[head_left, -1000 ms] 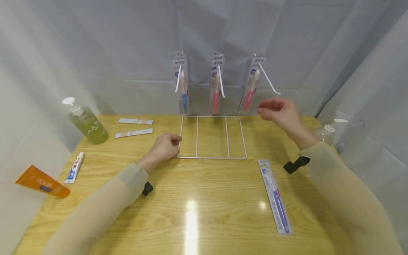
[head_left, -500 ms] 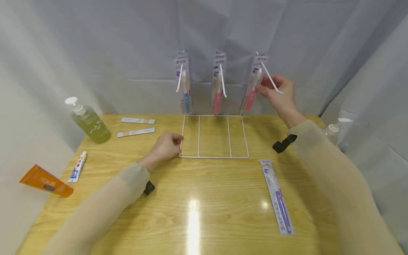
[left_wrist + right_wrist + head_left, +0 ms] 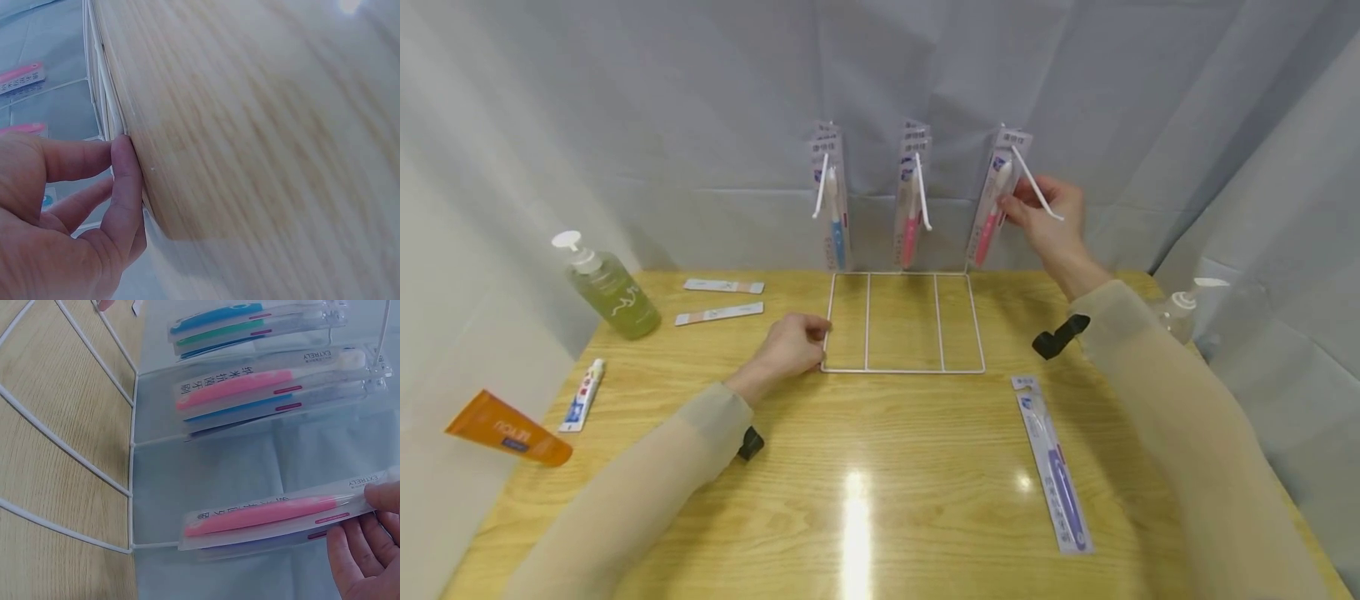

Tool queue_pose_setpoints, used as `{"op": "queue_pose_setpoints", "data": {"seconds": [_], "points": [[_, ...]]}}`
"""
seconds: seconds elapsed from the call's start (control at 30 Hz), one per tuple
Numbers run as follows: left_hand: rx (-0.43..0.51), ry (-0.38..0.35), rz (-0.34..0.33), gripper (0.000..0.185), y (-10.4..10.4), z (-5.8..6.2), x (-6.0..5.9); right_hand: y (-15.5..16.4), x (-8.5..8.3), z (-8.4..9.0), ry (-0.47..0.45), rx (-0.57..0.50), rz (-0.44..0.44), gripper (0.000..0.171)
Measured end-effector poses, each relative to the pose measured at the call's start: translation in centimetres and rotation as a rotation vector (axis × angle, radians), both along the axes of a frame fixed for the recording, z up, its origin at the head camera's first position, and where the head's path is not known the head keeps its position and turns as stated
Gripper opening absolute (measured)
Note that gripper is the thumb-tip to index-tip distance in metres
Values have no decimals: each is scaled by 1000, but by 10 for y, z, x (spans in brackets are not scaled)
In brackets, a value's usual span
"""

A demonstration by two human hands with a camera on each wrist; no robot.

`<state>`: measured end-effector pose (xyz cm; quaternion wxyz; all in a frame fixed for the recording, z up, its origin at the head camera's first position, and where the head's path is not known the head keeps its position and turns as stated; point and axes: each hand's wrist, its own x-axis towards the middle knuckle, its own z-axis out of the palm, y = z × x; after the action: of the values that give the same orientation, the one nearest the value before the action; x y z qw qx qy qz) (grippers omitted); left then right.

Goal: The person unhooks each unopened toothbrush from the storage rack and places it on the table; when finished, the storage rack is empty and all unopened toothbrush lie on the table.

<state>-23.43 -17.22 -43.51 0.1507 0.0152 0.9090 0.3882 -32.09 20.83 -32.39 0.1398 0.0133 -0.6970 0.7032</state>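
A white wire rack (image 3: 867,322) stands at the back of the wooden table (image 3: 880,467), with three hooks carrying packed toothbrushes. My left hand (image 3: 811,337) rests on the table with its curled fingers on the rack's front left corner; in the left wrist view the fingertips (image 3: 125,164) touch the wire (image 3: 102,94). My right hand (image 3: 1013,205) is raised to the right hook and pinches the pink toothbrush pack (image 3: 989,208) hanging there. In the right wrist view the fingers (image 3: 365,550) hold the upper end of that pack (image 3: 262,514).
A purple toothbrush pack (image 3: 1052,467) lies front right. A green pump bottle (image 3: 613,287), an orange tube (image 3: 505,429), a small toothpaste tube (image 3: 580,394) and two flat packs (image 3: 718,313) sit at the left. A clear pump bottle (image 3: 1180,307) stands at the right edge.
My right hand rose from beside the rack to the right hook and took hold of the pink toothbrush pack. The left hand stayed on the rack corner.
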Motion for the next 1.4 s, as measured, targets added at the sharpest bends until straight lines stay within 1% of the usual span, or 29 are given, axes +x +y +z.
{"op": "queue_pose_setpoints", "data": {"seconds": [0.23, 0.33, 0.4, 0.5, 0.6, 0.77, 0.93, 1.07, 1.13, 1.27, 1.4], "points": [[-4, 6, 7, 67, -2, -2, -1, 2, 2, 1, -26, 75, -32, 16], [-2, 8, 8, 67, -2, -2, -2, 7, 4, 0, -12, 87, -25, 15], [0, 7, 8, 67, -2, -2, -2, 11, 6, -1, 12, 71, -15, 16], [7, 1, 9, 67, -1, -1, -2, 18, 10, -1, 35, 11, 4, 21], [11, -1, 13, 68, -1, 0, -3, 25, 14, 1, 24, -39, 10, 28], [1, 9, 11, 68, -1, -1, -4, 35, 24, 1, -16, -58, 25, 30], [4, 13, 2, 68, -2, -2, -6, 45, 36, -1, -31, -75, 46, 28], [15, 1, -2, 68, -4, -2, -6, 49, 46, -4, 3, -113, 88, 24], [16, -2, -1, 68, -4, -2, -5, 52, 54, -7, 2, -120, 105, 21], [13, 3, 2, 67, -3, -1, -5, 59, 73, -16, -52, -93, 121, 17], [15, 7, 7, 67, -2, -1, -5, 64, 88, -27, -106, -99, 155, 17]]}}
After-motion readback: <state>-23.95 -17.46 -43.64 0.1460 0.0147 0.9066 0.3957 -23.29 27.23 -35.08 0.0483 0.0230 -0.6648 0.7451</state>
